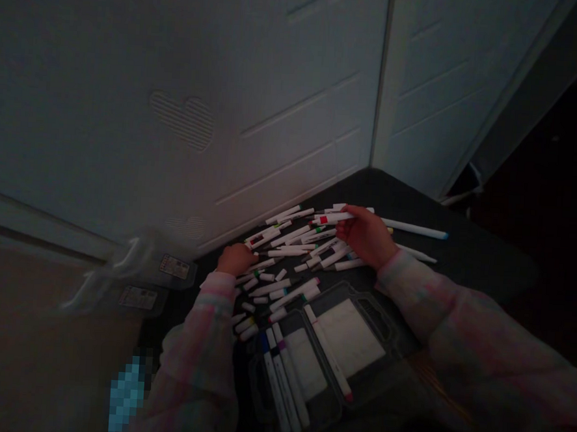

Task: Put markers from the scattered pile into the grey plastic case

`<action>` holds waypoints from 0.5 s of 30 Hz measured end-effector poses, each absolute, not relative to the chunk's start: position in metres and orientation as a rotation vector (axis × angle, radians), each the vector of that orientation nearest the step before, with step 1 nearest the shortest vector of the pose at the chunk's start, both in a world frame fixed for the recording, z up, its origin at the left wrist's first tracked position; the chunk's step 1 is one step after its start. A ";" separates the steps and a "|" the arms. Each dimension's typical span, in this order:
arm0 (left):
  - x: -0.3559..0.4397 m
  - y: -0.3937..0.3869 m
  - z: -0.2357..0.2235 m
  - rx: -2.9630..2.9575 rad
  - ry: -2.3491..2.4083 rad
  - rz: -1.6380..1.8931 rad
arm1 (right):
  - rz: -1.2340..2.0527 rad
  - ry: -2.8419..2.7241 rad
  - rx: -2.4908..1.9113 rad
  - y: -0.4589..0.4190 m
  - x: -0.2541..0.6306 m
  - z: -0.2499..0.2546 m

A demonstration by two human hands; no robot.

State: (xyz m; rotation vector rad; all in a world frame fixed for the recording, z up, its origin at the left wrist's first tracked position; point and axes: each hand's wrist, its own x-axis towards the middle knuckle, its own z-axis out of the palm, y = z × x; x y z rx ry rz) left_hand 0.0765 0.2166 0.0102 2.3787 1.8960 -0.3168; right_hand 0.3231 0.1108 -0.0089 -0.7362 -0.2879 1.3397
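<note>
White markers (294, 236) lie scattered in a pile on a dark tabletop. My right hand (368, 239) is closed around a white marker with a red patch (332, 217), held over the pile's right side. At the pile's left edge, my left hand (235, 260) has its fingers curled together; what they grip is too small and dark to tell. Loose white caps (250, 284) lie just below that hand. Nearer me, an open clear plastic case (338, 411) holds three markers (283, 375) side by side in its left half. One red-ended marker (329, 354) lies slanted in its right half.
Two clear plastic boxes with labels (174, 266) stand at the left. A pale panelled wall (295, 112) rises behind the dark table (467, 253). A long white marker-like stick (417, 228) points right beyond my right hand. The room is dim.
</note>
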 end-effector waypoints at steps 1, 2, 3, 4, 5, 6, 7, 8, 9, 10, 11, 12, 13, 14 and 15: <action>0.076 0.213 0.015 2.401 1.893 -0.284 | 1.341 -0.287 -0.737 0.111 0.323 -0.009; 0.076 0.207 0.021 2.430 1.892 -0.239 | 1.341 -0.286 -0.738 0.111 0.322 -0.008; 0.077 0.199 0.029 2.474 1.892 -0.171 | 1.340 -0.284 -0.738 0.110 0.322 -0.008; 0.077 0.189 0.038 2.527 1.886 -0.093 | 1.340 -0.281 -0.738 0.110 0.322 -0.007; 0.078 0.176 0.048 2.579 1.883 -0.006 | 1.340 -0.278 -0.739 0.110 0.322 -0.007; 0.079 0.162 0.059 2.661 1.842 0.112 | 1.339 -0.277 -0.738 0.110 0.322 -0.007; 0.080 0.146 0.069 2.823 1.702 0.364 | 1.339 -0.281 -0.736 0.110 0.323 -0.008; 0.082 0.131 0.079 2.945 1.547 0.597 | 1.337 -0.287 -0.733 0.110 0.323 -0.008; 0.084 0.117 0.087 3.029 1.414 0.752 | 1.335 -0.295 -0.732 0.110 0.323 -0.009; 0.086 0.105 0.093 3.089 1.306 0.846 | 1.332 -0.302 -0.733 0.110 0.324 -0.010; 0.087 0.096 0.098 3.123 1.240 0.896 | 1.329 -0.307 -0.735 0.110 0.324 -0.010; 0.089 0.090 0.101 3.134 1.215 0.921 | 1.327 -0.311 -0.738 0.110 0.325 -0.011; 0.090 0.087 0.101 3.136 1.207 0.927 | 1.327 -0.311 -0.743 0.111 0.325 -0.011; 0.090 0.087 0.100 3.130 1.216 0.924 | 1.328 -0.309 -0.745 0.111 0.325 -0.012; 0.090 0.089 0.097 3.122 1.229 0.914 | 1.331 -0.308 -0.745 0.111 0.325 -0.012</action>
